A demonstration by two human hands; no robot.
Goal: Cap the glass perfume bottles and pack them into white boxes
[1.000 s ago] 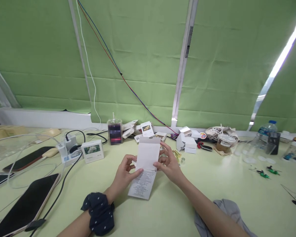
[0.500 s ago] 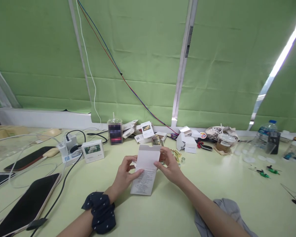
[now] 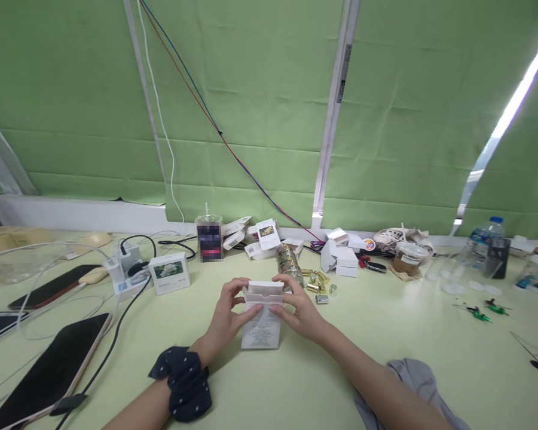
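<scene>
A small white cardboard box (image 3: 260, 331) with fine grey print stands on the table between both hands, its top flap folded over. My left hand (image 3: 234, 312) grips its left side, thumb on the printed face and fingers behind. On the other side my right hand (image 3: 299, 309) holds the box, thumb on the front and index finger at the flap's upper edge. Just behind the hands are a row of clear round containers (image 3: 289, 263) and several gold-coloured metal pieces (image 3: 314, 287). A silver cylinder (image 3: 321, 299) lies to the right of my right hand.
A white box with a flower picture (image 3: 169, 273) stands at the left beside a power strip (image 3: 129, 289) and cables. Phones (image 3: 54, 364) lie at far left. White boxes (image 3: 339, 258), a drink cup (image 3: 407, 258), a water bottle (image 3: 486, 236) and green-handled tools (image 3: 479, 315) are farther right.
The box's raised top flap has been folded down. Both hands have shifted slightly, and the box stands more upright. More of the gold pieces and round containers shows behind.
</scene>
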